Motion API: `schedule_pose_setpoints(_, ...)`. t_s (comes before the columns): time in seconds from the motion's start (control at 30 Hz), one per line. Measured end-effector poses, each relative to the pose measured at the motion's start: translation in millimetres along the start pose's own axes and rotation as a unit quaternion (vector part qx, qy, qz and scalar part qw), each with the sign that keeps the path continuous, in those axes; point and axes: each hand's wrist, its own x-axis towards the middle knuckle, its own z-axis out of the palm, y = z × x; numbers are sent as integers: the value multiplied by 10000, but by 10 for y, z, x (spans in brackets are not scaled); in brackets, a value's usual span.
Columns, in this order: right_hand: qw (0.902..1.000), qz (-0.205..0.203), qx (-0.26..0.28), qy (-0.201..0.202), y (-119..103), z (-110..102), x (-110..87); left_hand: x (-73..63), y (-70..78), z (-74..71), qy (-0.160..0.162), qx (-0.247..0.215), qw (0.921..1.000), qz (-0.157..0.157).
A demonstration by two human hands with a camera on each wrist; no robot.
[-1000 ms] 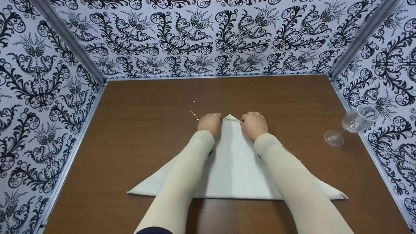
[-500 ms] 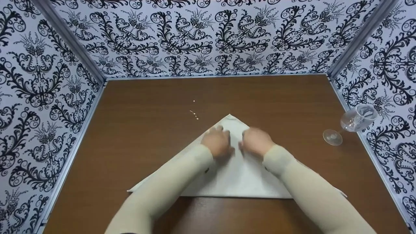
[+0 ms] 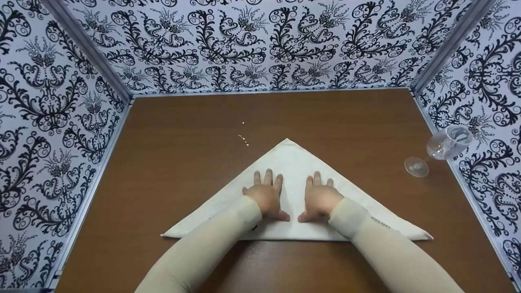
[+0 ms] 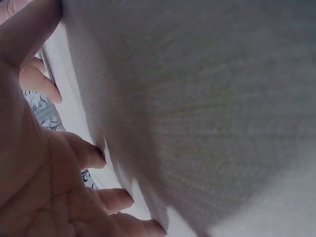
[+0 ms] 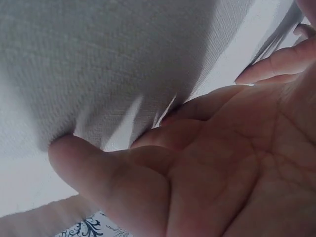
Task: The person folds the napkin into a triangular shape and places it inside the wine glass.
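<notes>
White cloth (image 3: 291, 160): apex facing, long axis paralleling table's (image 3: 183, 126) far edge.
Stemmed glass (image 3: 440, 146): near right edge, contents unclear.
Left hand (image 3: 265, 197), right hand (image 3: 320, 199): fingers spread, empty, on cloth.

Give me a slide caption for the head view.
Left hand and right hand spread on a triangular white cloth, wine glass at right.
</notes>
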Motion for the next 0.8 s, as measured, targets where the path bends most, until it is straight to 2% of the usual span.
schedule_pose_setpoints(0.33,9999,38,-67,107,32,-54,102,156,-52,-37,-59,-39,10000,-25)
schedule_pose_setpoints(0.57,9999,-16,-64,118,117,-177,273,373,-129,-137,-141,-100,9998,-48)
schedule_pose_setpoints(0.7,9986,-211,32,475,184,-232,341,460,-158,-206,221,-42,9996,-151)
schedule_pose_setpoints(0.8,9963,-342,116,777,217,-199,298,421,-145,-187,585,-7,9982,-154)
